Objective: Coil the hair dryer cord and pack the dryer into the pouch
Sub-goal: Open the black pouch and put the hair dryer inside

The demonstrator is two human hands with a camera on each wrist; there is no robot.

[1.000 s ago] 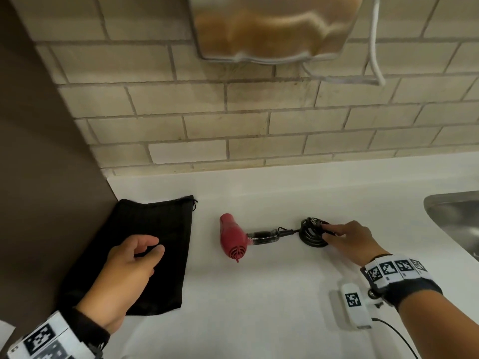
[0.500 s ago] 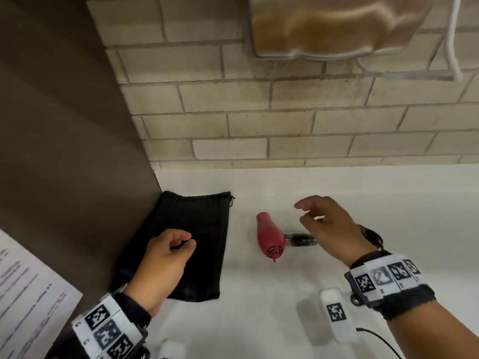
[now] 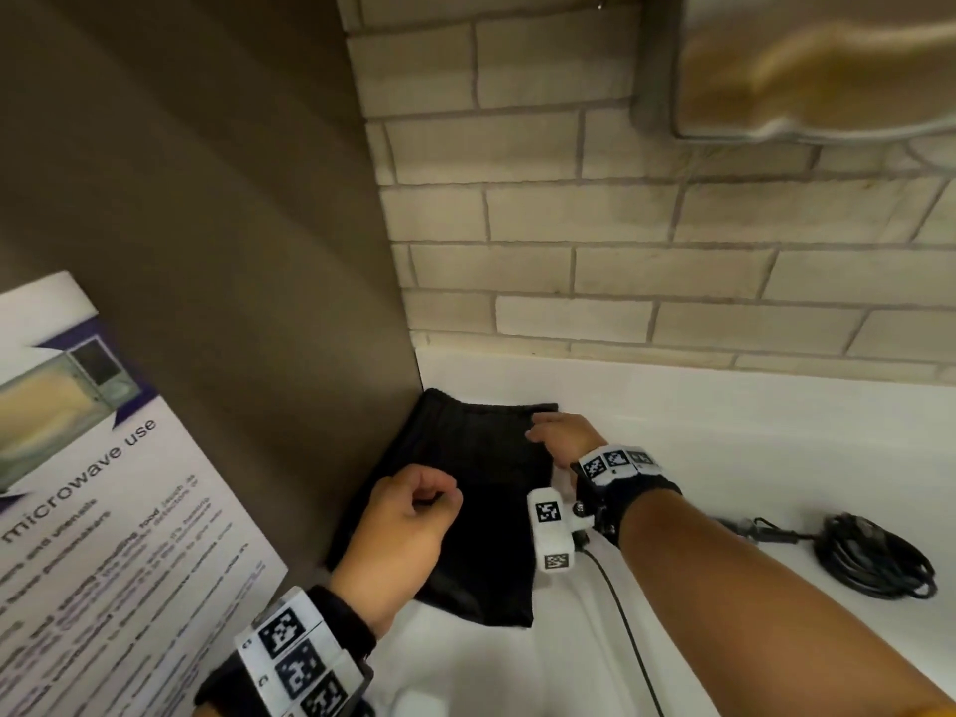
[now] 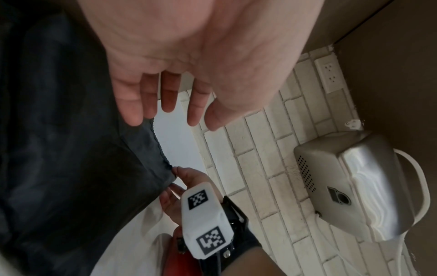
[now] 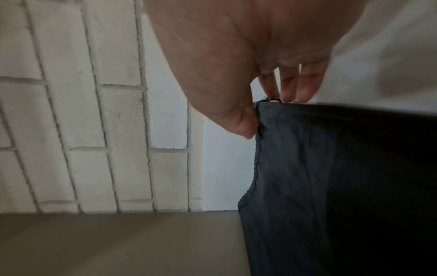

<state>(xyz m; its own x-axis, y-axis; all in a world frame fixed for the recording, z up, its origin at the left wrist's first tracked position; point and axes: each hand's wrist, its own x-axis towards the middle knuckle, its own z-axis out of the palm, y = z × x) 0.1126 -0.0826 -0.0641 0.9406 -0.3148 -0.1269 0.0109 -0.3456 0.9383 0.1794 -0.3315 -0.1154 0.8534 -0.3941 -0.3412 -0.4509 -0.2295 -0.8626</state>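
Observation:
The black pouch (image 3: 481,489) lies flat on the white counter (image 3: 724,432) against the brown side panel. My right hand (image 3: 540,429) pinches its far right corner, thumb on the hem (image 5: 267,115). My left hand (image 3: 439,496) hovers over the pouch's middle, fingers relaxed and holding nothing (image 4: 179,112). The coiled black cord (image 3: 874,556) rests on the counter at the right. My right forearm hides the hair dryer in the head view. Only a bit of its red body (image 4: 173,261) shows in the left wrist view.
A brown side panel (image 3: 233,251) closes off the left, with a paper microwave notice (image 3: 103,509) on it. The brick wall (image 3: 621,276) stands behind the counter. A metal wall unit (image 3: 802,69) hangs above, and a wall socket (image 4: 329,74) sits near it.
My right hand let go of the coiled cord and crossed left over the dryer to the pouch's far corner. The left hand stayed above the pouch. The head view swung left.

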